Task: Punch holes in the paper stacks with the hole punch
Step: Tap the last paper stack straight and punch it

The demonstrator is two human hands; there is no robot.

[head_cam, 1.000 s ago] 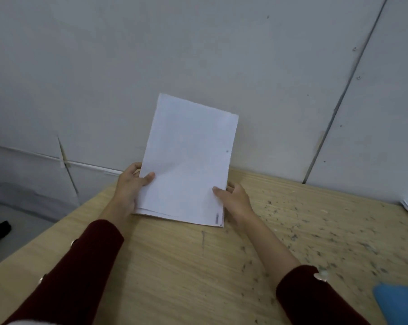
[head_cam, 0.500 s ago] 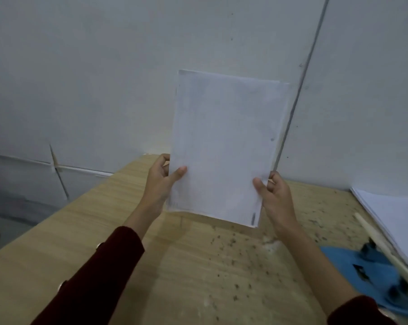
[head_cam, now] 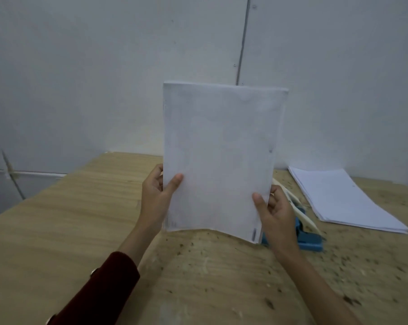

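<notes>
Step in hand: squaring a paper stack (head_cam: 218, 158) upright above the bench (head_cam: 81, 219) before it goes to the hole punch (head_cam: 299, 228); this is my reading, since no sheet is in the punch yet.
Left hand (head_cam: 155, 195): grips the stack's left edge low down, thumb across the front face, fingers curled behind.
Right hand (head_cam: 276, 214): grips the right edge near the lower corner, thumb on the front, fingers wrapped behind.
Stack position: held roughly vertical, bottom edge just above the bench, its lower right corner in front of the punch.
Doing it well: tap the bottom edge on the bench so all sheets line up, keep both grips firm so nothing fans out, then feed the chosen edge fully and squarely into the punch slot.
Bottom edge: it bows upward in the middle, so the sheets probably need flattening first.
Second stack (head_cam: 343, 200): lies flat on the bench to the right, beyond the punch, apart from both hands.
Hidden: most of the punch sits behind the right hand and the held stack; only its blue base and pale lever show, and the slot is not visible.
Hard to tell: whether the held sheets are already punched; 1 small dark mark near the right edge is too blurred to read.
Bench surface: dark specks are scattered over it; what they are is unclear.
</notes>
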